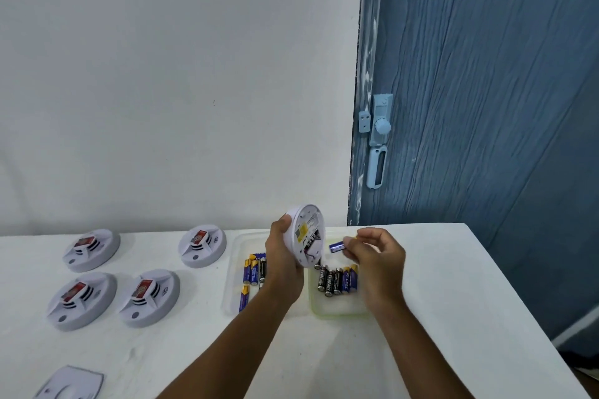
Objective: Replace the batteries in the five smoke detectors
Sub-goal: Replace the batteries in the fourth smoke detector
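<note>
My left hand (283,264) grips a white smoke detector (308,235), tilted on edge above the table with its open back and battery bay facing right. My right hand (376,256) pinches a blue battery (337,247) just right of that bay, a small gap between them. Several other detectors lie face up on the left: one at the back left (92,249), one at the back middle (202,244), one at the front left (82,300) and one beside it (150,296).
A clear tray (231,285) under my left hand holds several blue batteries (254,272). A green-rimmed tray (337,309) to its right holds several black and blue batteries (337,280). A white detector cover (73,382) lies at the front left. The blue door (486,107) stands behind the table's right edge.
</note>
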`<state>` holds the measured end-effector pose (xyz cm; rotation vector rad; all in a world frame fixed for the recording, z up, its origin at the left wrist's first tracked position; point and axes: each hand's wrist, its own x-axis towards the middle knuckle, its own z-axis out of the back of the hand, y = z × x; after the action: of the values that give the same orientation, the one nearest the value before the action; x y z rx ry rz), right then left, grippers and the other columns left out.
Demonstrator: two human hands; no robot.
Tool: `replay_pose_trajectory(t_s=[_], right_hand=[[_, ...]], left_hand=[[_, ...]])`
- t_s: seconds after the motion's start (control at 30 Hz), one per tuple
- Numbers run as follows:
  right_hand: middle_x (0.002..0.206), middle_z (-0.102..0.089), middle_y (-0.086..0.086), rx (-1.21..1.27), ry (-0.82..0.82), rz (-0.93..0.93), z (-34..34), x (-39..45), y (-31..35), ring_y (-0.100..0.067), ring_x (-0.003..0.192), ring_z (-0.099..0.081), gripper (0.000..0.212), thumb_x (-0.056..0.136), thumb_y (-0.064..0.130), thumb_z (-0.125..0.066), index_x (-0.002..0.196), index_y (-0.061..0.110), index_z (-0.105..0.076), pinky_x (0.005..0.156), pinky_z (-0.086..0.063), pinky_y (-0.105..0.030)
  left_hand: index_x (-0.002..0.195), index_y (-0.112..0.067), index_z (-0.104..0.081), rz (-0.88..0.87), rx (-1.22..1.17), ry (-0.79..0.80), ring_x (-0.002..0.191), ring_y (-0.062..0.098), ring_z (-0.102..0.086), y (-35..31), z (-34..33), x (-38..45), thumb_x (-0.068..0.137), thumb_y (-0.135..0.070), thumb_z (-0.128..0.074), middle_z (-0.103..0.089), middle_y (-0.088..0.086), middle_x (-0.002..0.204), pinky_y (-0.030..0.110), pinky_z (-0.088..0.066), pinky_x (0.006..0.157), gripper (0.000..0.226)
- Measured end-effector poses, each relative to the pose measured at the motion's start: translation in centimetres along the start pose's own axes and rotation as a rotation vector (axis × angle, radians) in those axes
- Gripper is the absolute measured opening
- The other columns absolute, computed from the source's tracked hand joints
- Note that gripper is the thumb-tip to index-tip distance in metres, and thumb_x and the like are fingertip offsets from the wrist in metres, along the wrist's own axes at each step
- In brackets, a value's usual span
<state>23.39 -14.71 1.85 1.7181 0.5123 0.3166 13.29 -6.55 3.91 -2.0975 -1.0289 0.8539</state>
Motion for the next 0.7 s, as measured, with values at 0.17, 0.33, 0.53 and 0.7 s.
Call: replay_pose_trajectory(t_s=[0.17, 0.33, 0.53, 0.7], right_hand=[[0.074, -0.065, -0.005, -0.392, 0.067, 0.201, 0.4, 3.2, -2.0, -0.023, 0.070, -0.064, 0.019, 0.071, -0.005, -0.077, 0.077, 0.007, -0.064, 0.068, -0.054, -0.030], [0.068, -0.056, -0.002, -0.626, 0.248, 0.231, -1.5, 4.7, -3.3, -0.010, 0.061, -0.051, 0.018, 0.074, -0.004, -0.074, 0.074, 0.008, -0.061, 0.061, -0.042, -0.022], [0.085, -0.063, 0.003, -0.832, 0.277, 0.258, -1.1, 4.6, -3.5, -0.016, 0.083, -0.061, 0.009, 0.083, 0.010, -0.070, 0.089, 0.013, -0.065, 0.069, -0.043, -0.023], [0.096, -0.067, 0.000, -0.400, 0.316, 0.235, -1.1, 1.6, -0.1, -0.014, 0.091, -0.064, 0.027, 0.084, -0.004, -0.064, 0.099, 0.019, -0.062, 0.076, -0.051, -0.020]], left_hand=[[0.125, -0.010, -0.058, 0.006, -0.015, -0.031, 0.098, 0.026, -0.059, -0.9, 1.1, 0.2, 0.091, -0.037, -0.045, -0.065, 0.014, 0.106, 0.034, -0.051, 0.079, 0.046], [0.121, -0.009, -0.060, 0.008, -0.074, -0.005, 0.101, 0.027, -0.058, -1.0, 1.8, 0.0, 0.082, -0.040, -0.050, -0.064, 0.017, 0.109, 0.035, -0.050, 0.079, 0.051], [0.106, -0.009, -0.066, 0.072, -0.259, 0.089, 0.100, 0.032, -0.059, -1.4, 2.6, -0.1, 0.073, -0.041, -0.055, -0.070, 0.017, 0.099, 0.044, -0.046, 0.093, 0.047], [0.106, -0.011, -0.066, 0.154, -0.354, 0.129, 0.100, 0.033, -0.056, -1.7, 2.8, -0.1, 0.076, -0.043, -0.053, -0.067, 0.017, 0.103, 0.046, -0.041, 0.094, 0.045]])
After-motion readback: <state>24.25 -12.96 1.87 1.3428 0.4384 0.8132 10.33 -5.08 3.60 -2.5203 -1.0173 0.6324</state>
